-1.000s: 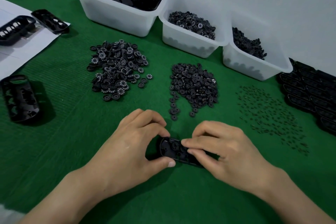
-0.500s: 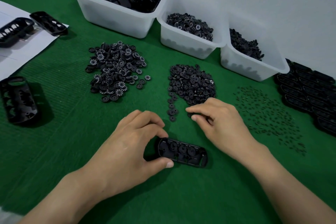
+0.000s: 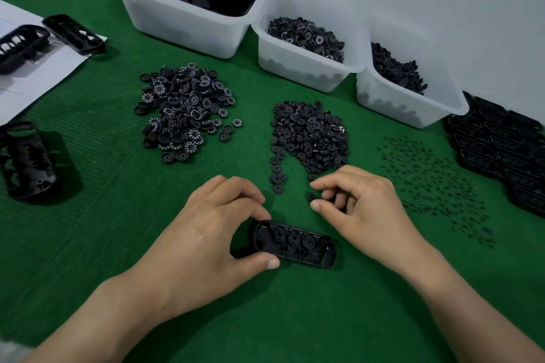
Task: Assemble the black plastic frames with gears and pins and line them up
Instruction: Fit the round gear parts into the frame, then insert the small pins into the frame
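Right hand curled tighter by gears (grip unclear), left hand pinches frame beneath.

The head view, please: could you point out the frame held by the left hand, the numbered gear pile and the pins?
frame (image 3: 296, 244), head view, its middle, among the seated gears
numbered gear pile (image 3: 185, 115), head view, centre of the heap
pins (image 3: 433, 186), head view, middle of the scatter

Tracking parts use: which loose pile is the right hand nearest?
The middle pile of plain gears, at the right hand's fingers; numbered gears lie left, pins right.
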